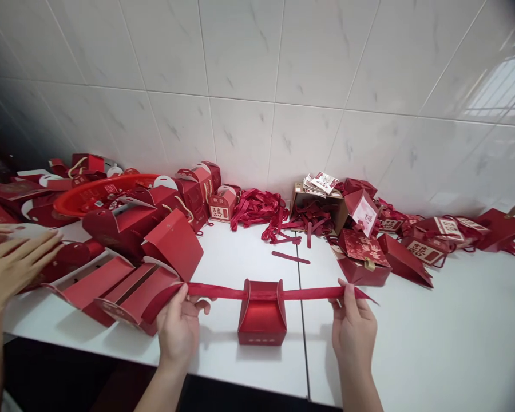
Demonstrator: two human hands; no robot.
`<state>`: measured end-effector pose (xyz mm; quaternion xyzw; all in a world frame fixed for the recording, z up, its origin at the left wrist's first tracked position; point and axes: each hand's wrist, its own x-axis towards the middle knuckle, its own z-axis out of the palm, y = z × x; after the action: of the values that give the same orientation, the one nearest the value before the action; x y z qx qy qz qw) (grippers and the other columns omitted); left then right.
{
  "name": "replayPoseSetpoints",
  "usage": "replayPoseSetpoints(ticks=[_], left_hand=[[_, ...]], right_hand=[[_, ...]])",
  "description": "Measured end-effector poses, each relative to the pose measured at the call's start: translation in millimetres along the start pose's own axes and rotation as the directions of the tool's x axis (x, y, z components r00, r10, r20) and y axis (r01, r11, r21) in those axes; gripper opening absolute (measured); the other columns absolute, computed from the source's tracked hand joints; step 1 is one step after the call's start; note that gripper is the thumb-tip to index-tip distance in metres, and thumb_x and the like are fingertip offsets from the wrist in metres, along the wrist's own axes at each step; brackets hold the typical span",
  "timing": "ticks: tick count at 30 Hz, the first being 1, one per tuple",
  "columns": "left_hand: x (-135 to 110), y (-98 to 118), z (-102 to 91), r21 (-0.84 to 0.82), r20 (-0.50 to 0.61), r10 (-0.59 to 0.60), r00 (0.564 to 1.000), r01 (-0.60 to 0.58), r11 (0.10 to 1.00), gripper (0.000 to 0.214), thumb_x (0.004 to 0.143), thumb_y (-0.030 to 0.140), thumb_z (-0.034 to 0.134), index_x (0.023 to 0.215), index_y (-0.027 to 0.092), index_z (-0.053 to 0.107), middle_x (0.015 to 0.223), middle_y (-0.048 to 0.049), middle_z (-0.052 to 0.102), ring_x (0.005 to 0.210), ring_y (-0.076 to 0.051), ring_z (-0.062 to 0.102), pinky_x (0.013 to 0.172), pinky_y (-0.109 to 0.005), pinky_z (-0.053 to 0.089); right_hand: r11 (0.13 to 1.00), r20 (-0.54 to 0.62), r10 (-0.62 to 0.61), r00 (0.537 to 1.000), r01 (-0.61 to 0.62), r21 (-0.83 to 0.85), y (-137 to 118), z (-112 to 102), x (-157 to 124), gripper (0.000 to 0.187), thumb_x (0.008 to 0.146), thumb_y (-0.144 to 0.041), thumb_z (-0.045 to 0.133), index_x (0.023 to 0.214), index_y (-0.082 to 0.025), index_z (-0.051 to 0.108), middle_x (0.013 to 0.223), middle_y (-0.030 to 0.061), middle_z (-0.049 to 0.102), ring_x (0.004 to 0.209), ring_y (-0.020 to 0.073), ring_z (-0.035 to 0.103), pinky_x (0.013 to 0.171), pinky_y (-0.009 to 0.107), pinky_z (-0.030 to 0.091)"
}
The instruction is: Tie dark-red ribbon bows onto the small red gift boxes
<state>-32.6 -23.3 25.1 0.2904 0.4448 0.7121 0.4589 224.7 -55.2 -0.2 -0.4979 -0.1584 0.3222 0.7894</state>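
A small red gift box stands upright on the white table in front of me, its two top flaps drawn together. A dark red ribbon runs through the top of the box and stretches out level to both sides. My left hand pinches the ribbon's left part between thumb and fingers, with a loose end trailing over the boxes behind. On the other side, my right hand pinches the ribbon close to its pointed right end. Neither hand touches the box.
Another person's hand reaches over red boxes at the far left. An orange-red basket stands among boxes there. A heap of ribbons lies by the tiled wall. To the right are a cardboard box of red strips and several red boxes.
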Motion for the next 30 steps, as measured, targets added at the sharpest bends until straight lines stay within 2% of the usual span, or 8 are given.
replayPoseSetpoints(ticks=[2,6,11,14,18,22,27,30], left_hand=[[3,7,2.0,0.109,-0.011,0.143,0.990,-0.141,0.984,0.021,0.081,0.033,0.056,0.067,0.019,0.052,0.060,0.0021,0.056,0.057,-0.015,0.058,0.048,-0.026,0.044],[4,29,13.0,0.270,0.079,0.394,0.916,-0.400,0.876,0.012,0.081,0.029,0.061,0.089,0.022,0.057,0.078,0.0028,0.058,0.061,-0.012,0.057,0.056,-0.025,0.047],[14,53,34.6,0.186,0.191,0.408,0.893,-0.441,0.878,0.013,0.078,0.029,0.065,0.086,0.020,0.060,0.063,0.0042,0.055,0.051,-0.010,0.052,0.051,-0.023,0.042],[22,63,49.8,0.114,0.311,0.382,0.870,-0.433,0.894,0.014,0.077,0.031,0.067,0.080,0.019,0.062,0.059,0.0041,0.054,0.051,-0.009,0.049,0.051,-0.022,0.041],[24,76,69.7,0.092,0.466,0.360,0.808,-0.448,0.889,0.027,0.083,0.037,0.060,0.066,0.017,0.058,0.058,0.0022,0.052,0.052,-0.010,0.046,0.052,-0.022,0.039],[16,88,83.1,0.128,0.505,0.388,0.771,-0.511,0.850,0.035,0.084,0.037,0.060,0.056,0.017,0.052,0.053,0.0042,0.042,0.050,-0.008,0.039,0.050,-0.021,0.034],[8,93,89.5,0.158,0.520,0.394,0.757,-0.539,0.827,0.028,0.083,0.035,0.060,0.062,0.016,0.060,0.055,0.0031,0.050,0.052,-0.009,0.043,0.051,-0.021,0.036],[8,93,91.0,0.128,0.526,0.364,0.769,-0.495,0.859,0.027,0.082,0.036,0.062,0.064,0.016,0.062,0.057,0.0021,0.056,0.055,-0.010,0.050,0.056,-0.021,0.041]], right_hand=[[0.979,-0.003,-0.145,0.989,0.143,-0.142,-12,6,1,0.033,0.075,-0.045,0.070,0.091,-0.016,0.071,0.087,0.0046,0.069,0.082,0.0162,0.063,0.077,0.031,0.053],[0.879,0.053,-0.378,0.924,0.376,-0.292,-38,19,3,0.036,0.076,-0.044,0.068,0.095,-0.014,0.071,0.092,0.0076,0.071,0.091,0.0215,0.064,0.085,0.037,0.051],[0.787,0.250,-0.501,0.829,0.556,-0.267,-67,39,9,0.029,0.079,-0.042,0.066,0.092,-0.016,0.072,0.083,0.0055,0.070,0.081,0.0191,0.064,0.077,0.034,0.052],[0.808,0.376,-0.487,0.788,0.570,-0.148,-81,54,8,0.021,0.077,-0.037,0.070,0.088,-0.019,0.071,0.072,0.0016,0.066,0.067,0.0146,0.061,0.062,0.027,0.051],[0.823,0.523,-0.464,0.715,0.566,-0.042,-92,74,1,0.017,0.081,-0.036,0.066,0.084,-0.020,0.070,0.076,0.0029,0.068,0.072,0.0160,0.063,0.065,0.028,0.052],[0.841,0.581,-0.452,0.677,0.540,0.026,-97,89,-7,0.012,0.080,-0.033,0.068,0.081,-0.021,0.068,0.073,0.0002,0.067,0.065,0.0126,0.060,0.060,0.024,0.049],[0.851,0.607,-0.438,0.663,0.524,0.042,-100,93,-10,0.013,0.081,-0.033,0.066,0.077,-0.020,0.067,0.067,-0.0008,0.061,0.064,0.0118,0.056,0.059,0.023,0.046],[0.855,0.602,-0.437,0.668,0.517,0.046,-99,94,-10,0.018,0.082,-0.033,0.066,0.071,-0.019,0.064,0.065,-0.0020,0.056,0.062,0.0106,0.054,0.059,0.022,0.045]])
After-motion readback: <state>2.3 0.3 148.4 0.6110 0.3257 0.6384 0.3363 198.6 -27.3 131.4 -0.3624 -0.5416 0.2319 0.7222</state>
